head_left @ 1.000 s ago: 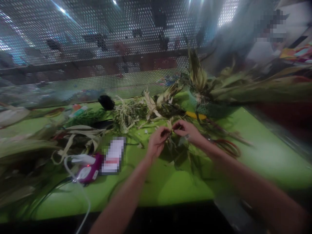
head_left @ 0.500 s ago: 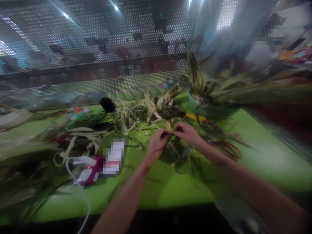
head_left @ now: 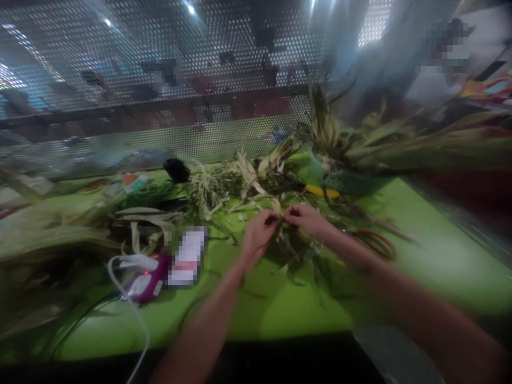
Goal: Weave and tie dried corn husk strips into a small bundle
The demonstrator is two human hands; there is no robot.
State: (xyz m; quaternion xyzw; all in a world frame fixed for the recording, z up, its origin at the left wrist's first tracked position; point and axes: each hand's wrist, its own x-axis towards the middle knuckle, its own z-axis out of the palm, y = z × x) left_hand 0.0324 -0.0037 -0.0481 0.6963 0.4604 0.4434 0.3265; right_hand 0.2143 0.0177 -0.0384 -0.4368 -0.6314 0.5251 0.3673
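Note:
My left hand [head_left: 259, 230] and my right hand [head_left: 306, 217] meet over the green table [head_left: 296, 314], fingertips pinched close together. Between them is a bundle of dried corn husk [head_left: 277, 205], its pale top showing above the fingers. Thin leafy strips [head_left: 294, 256] hang below the fingertips toward the table. Both hands are closed on this piece; the exact grip points are blurred. Just beyond lie more dry husks [head_left: 250, 173] and a tangle of pale plant stems [head_left: 208, 189]. A yellow handle [head_left: 321, 191] rests past my right hand.
Left of me are a purple power strip [head_left: 150, 280] with a white cable, a phone-like pixelated rectangle [head_left: 188, 256] and heaped husks [head_left: 48, 240]. A green basket [head_left: 348, 178] with corn stalks stands at the back right. Red-handled scissors [head_left: 378, 242] lie beside my right forearm.
My hands stay nearly in place, with the fingertips slightly closer together. At the left, the heaped husks have shifted and some pale strips there now sit differently.

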